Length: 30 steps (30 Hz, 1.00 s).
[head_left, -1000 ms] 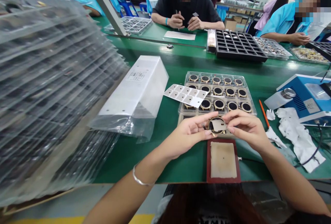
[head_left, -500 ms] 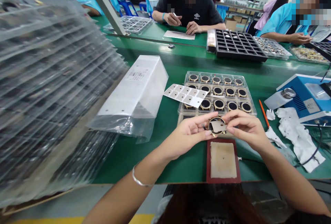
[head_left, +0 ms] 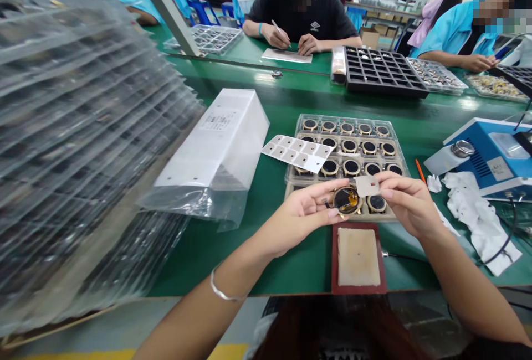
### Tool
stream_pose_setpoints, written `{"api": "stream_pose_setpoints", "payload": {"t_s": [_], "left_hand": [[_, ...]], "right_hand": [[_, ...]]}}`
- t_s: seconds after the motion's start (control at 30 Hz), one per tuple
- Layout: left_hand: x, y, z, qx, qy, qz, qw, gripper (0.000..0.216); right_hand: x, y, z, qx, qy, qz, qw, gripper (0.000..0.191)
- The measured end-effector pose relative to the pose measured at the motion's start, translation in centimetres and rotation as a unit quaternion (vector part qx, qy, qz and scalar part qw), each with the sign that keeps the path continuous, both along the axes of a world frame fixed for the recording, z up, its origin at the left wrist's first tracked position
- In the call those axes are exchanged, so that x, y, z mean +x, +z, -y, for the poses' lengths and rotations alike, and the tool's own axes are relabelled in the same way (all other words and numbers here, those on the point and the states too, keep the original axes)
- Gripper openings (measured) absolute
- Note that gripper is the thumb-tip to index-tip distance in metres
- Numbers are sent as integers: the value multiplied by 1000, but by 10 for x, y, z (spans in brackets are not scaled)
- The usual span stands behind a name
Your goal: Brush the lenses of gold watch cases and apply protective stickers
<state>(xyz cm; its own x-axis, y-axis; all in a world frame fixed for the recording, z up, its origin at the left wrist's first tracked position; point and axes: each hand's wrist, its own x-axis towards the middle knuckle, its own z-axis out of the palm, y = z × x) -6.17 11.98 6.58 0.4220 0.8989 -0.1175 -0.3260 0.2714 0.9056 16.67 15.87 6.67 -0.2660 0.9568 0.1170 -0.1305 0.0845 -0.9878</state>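
Observation:
My left hand [head_left: 310, 207] grips a gold-rimmed watch case [head_left: 346, 200] by its edge, its open back facing up with dark insides and an orange flex strip showing. Between the thumb and fingers of my right hand [head_left: 405, 199] is a grey adhesive sticker [head_left: 366, 186] with a small cutout, held just up and right of the case, apart from its inside. Behind both hands lies a clear tray [head_left: 401, 152] with rows of gold watch cases. A white sheet of grey stickers [head_left: 297, 152] rests across the tray's left part.
A red-framed heating pad [head_left: 359, 257] lies at the front edge. To the left are a white plastic-wrapped box [head_left: 211, 138] and tall stacked trays [head_left: 83, 144]. Tissues [head_left: 477, 216], a metal-capped bottle [head_left: 451, 158] and a blue machine [head_left: 494, 155] stand right. Co-workers sit opposite.
My right hand has lifted the grey sticker off the watch case and moved it up and right, uncovering the case's inside. My left hand holds the case in nearly the same place.

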Motion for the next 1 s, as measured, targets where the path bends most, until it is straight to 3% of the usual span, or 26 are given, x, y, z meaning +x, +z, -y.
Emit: {"api": "stream_pose_setpoints", "payload": {"t_s": [0.4, 0.57, 0.77, 1.0], "left_hand": [[-1, 0, 0, -8, -1, -1, 1000, 57], [1, 0, 0, 6, 4, -14, 1000, 56], [2, 1, 0, 14, 4, -20, 1000, 56], [2, 5, -1, 21, 19, -62, 998, 55]], "right_hand": [[0, -1, -1, -2, -4, -5, 1000, 19], [1, -6, 0, 7, 36, -5, 999, 13], [-4, -9, 1, 81, 86, 49, 992, 1], [-5, -8, 3, 153, 77, 99, 980, 9]]}}
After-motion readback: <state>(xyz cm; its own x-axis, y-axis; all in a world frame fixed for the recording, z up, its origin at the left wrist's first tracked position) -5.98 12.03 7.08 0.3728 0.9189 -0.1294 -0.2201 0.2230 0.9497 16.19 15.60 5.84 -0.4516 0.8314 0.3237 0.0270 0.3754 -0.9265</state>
